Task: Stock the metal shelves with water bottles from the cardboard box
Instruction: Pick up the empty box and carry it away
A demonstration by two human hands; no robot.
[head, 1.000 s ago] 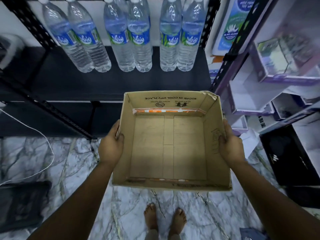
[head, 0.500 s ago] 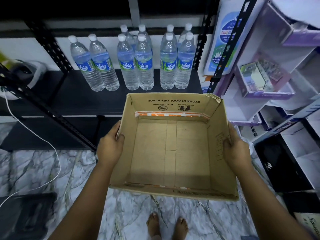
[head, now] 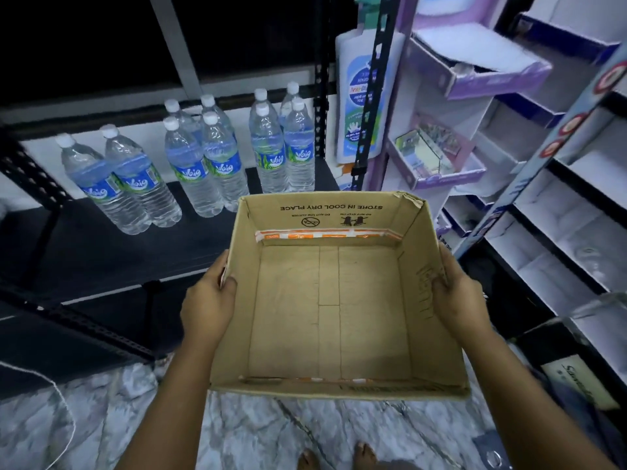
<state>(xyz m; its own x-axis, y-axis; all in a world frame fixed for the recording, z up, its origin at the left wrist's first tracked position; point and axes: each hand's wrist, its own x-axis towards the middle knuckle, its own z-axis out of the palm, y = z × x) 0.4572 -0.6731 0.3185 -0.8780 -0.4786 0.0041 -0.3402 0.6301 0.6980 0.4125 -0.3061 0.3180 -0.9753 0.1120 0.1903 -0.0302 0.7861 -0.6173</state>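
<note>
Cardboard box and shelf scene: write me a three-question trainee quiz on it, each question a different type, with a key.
1. True or false: the cardboard box still has water bottles inside.
2. Multiple choice: how is the box held? A) left hand alone; B) right hand alone; C) both hands, one on each side wall; D) resting on the floor.
3. Fill in: the water bottles stand upright on the black ____.

Key: 1 false, the box interior shows only bare cardboard. 2 C. 3 shelf.
</note>
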